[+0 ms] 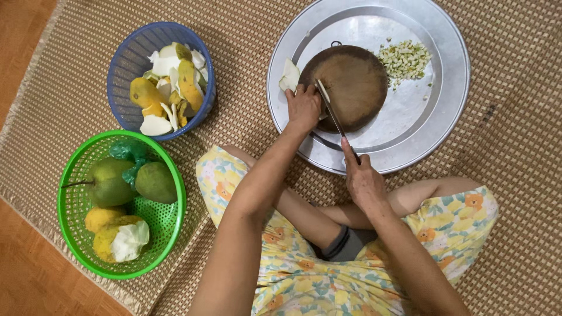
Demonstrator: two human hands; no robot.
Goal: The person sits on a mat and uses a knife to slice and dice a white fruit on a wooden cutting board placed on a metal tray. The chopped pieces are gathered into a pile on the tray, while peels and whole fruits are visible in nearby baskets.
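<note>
My left hand (pixel 303 107) was curled down on a pale strip of fruit (pixel 322 91), pinning it to the round wooden board (pixel 354 85) just beyond my knuckles. My right hand (pixel 364 178) was closed round the knife (pixel 333 114), forefinger along its back, the blade lying right beside my left fingertips. That closeness was the danger: a slip on the wet flesh could have brought the edge onto them. The board sat on a metal tray (pixel 451 88) and might have skidded under pressure.
</note>
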